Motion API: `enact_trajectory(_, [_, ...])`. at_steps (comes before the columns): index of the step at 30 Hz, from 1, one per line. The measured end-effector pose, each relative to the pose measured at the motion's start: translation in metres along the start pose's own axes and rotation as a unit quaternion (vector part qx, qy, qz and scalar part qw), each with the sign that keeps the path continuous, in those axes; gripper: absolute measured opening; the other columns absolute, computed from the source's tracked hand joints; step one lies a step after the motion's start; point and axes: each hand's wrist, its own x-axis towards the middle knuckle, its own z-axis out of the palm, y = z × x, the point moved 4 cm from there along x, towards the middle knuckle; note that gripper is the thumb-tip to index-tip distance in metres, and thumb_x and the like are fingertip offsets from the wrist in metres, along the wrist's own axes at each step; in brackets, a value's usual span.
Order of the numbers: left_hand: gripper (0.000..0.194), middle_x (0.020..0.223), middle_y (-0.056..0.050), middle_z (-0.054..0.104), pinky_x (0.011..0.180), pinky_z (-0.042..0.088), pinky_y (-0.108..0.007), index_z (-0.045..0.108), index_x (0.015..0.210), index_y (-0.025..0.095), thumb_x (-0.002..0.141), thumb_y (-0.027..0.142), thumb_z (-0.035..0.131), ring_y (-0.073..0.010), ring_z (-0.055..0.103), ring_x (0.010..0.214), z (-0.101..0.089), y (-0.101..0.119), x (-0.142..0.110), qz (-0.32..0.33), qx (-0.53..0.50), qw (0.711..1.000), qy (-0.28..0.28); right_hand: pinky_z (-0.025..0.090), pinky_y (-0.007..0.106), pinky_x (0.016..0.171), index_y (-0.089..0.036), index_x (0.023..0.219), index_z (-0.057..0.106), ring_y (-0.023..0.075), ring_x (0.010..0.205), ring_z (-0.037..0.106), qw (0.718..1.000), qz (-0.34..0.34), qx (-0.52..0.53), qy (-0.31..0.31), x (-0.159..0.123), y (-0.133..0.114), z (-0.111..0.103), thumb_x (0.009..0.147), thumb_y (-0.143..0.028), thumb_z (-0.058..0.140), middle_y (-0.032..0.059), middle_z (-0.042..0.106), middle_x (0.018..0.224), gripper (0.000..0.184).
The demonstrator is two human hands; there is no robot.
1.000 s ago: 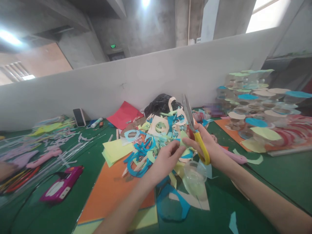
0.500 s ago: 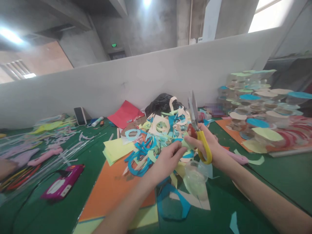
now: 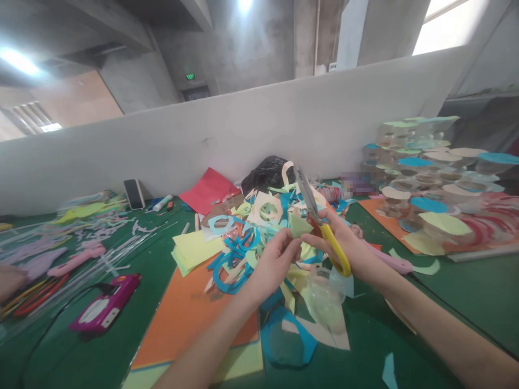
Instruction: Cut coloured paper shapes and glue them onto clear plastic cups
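Note:
Between the fingertips of my left hand [image 3: 278,259] is a small piece of pale green paper [image 3: 299,224], pinched at its lower edge. My right hand [image 3: 338,237] grips a pair of scissors [image 3: 334,249] with yellow and red handles, blades pointing up and away to the left. The blades look closed together, beside the paper and apart from it. Fingers of my right hand come close to the paper's edge; whether they touch it I cannot tell. Under both hands lies a heap of blue, green and cream paper offcuts [image 3: 239,243]. A clear plastic cup [image 3: 324,292] stands below my right hand.
Clear cups with paper discs [image 3: 433,205] stand stacked at the right on an orange sheet. Left are a magenta device [image 3: 106,303] with a cable, a phone [image 3: 133,193] and pink glue gun [image 3: 77,259]. Another person's hand [image 3: 12,278] shows at the left edge. Orange paper [image 3: 194,308] lies in front.
The scissors have tipped to the left, and my right hand has shifted slightly with them. The green paper now stands up more plainly in my left fingers, which moved a little left.

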Motion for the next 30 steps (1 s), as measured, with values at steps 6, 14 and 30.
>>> enact_trajectory(6, [0.023,0.065,0.006,0.046,0.062,0.037,-0.024,0.045,0.101,0.020,0.093,0.041,0.050,-0.0099,0.044,0.061,0.005,0.000,-0.001,0.011,-0.070,0.997,0.006,0.046,0.028,0.057,-0.026,0.084,0.035,0.0131,0.056,0.054,0.999,-0.010,0.031,-0.035,0.000,-0.001,0.004,0.065,-0.042,0.082,-0.0087,0.052,0.062,0.053])
enact_trajectory(14, [0.025,0.065,0.007,0.046,0.063,0.036,-0.024,0.041,0.095,0.022,0.092,0.045,0.051,-0.0101,0.044,0.063,0.005,0.002,-0.004,-0.008,-0.053,0.998,-0.014,0.039,0.025,0.051,-0.026,0.084,0.036,0.0113,0.054,0.049,1.000,0.004,0.003,-0.025,-0.003,-0.004,-0.001,0.069,-0.043,0.077,-0.0079,0.053,0.063,0.047])
enact_trajectory(30, [0.021,0.061,0.008,0.042,0.056,0.030,-0.023,0.044,0.097,0.021,0.092,0.040,0.051,-0.0089,0.038,0.057,0.007,-0.007,-0.001,-0.018,-0.050,0.998,-0.035,0.038,0.025,0.051,-0.025,0.086,0.038,0.0107,0.059,0.051,0.996,-0.005,0.059,0.060,0.006,0.000,-0.025,0.062,-0.047,0.083,-0.0004,0.064,0.086,0.056])
